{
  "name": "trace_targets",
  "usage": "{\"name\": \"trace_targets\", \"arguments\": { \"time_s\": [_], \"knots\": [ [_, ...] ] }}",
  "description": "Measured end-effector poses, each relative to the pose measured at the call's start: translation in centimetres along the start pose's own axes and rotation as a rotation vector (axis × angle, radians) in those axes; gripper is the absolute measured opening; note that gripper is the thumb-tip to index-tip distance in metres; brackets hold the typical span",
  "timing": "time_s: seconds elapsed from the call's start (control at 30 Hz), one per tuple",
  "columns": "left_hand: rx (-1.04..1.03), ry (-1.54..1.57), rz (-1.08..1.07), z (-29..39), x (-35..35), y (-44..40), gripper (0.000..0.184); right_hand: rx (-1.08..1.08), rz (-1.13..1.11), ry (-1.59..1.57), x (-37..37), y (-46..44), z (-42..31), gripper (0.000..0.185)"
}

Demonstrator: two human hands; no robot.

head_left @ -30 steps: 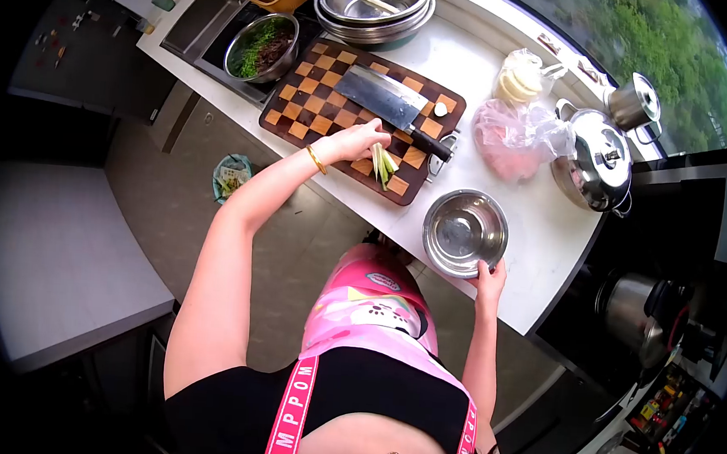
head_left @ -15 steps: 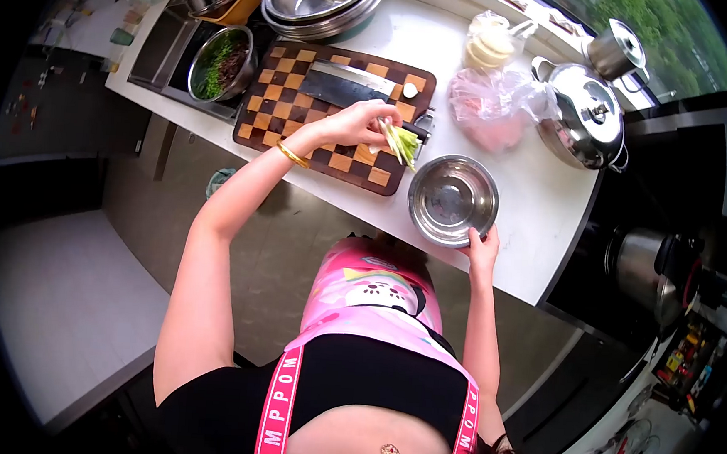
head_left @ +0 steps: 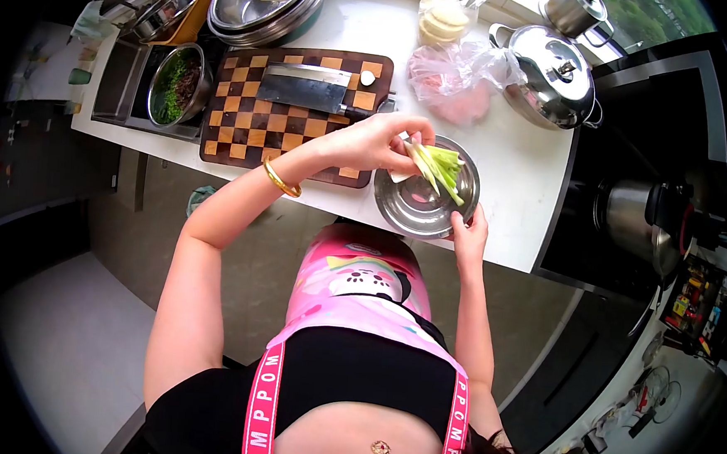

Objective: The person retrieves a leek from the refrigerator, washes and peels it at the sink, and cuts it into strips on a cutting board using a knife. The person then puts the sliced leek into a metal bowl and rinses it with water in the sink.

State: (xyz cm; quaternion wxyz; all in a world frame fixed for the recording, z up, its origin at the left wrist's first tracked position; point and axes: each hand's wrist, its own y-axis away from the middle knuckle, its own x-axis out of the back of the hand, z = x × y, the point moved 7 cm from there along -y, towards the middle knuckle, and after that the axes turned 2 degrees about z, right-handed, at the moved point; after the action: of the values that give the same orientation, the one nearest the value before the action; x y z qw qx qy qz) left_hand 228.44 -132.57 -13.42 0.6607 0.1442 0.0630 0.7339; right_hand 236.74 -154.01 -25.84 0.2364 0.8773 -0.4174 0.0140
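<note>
My left hand (head_left: 378,145), with a gold bangle at the wrist, pinches a small bunch of pale green and white scallion pieces (head_left: 440,170). The bunch hangs over a round steel bowl (head_left: 400,208) at the counter's front edge. On the bowl's near right rim, my right hand (head_left: 469,236) grips with the thumb on the edge. Left of the bowl lies a checkered wooden cutting board (head_left: 240,135). A cleaver (head_left: 304,90) rests flat on it, beside a small white piece (head_left: 367,78) that may be garlic.
A steel bowl of chopped greens and something dark (head_left: 157,98) stands left of the board, near stacked steel basins (head_left: 263,34). Behind the bowl are a pinkish plastic bag (head_left: 451,92) and a lidded pot (head_left: 548,72). Another pot (head_left: 631,214) sits at the right.
My left hand has carried the scallion pieces from above the board's right edge to over the bowl. My right hand stays on the rim. The whole view has shifted slightly.
</note>
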Motion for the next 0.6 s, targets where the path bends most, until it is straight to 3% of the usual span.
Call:
{"name": "trace_targets", "arguments": {
  "time_s": [0.23,0.43,0.6],
  "knots": [
    [-0.136,-0.16,0.06,3.4,0.1,1.9,0.03,0.035,-0.052,-0.141,-1.1,2.4,-5.4,0.024],
    [-0.086,0.013,0.02,4.3,0.2,3.8,0.026,0.088,-0.148,-0.158,-2.0,3.2,-7.6,0.028],
    [-0.154,-0.017,0.054,4.4,0.5,5.6,0.03,0.102,-0.173,-0.153,-2.8,4.1,-9.2,0.026]
  ]
}}
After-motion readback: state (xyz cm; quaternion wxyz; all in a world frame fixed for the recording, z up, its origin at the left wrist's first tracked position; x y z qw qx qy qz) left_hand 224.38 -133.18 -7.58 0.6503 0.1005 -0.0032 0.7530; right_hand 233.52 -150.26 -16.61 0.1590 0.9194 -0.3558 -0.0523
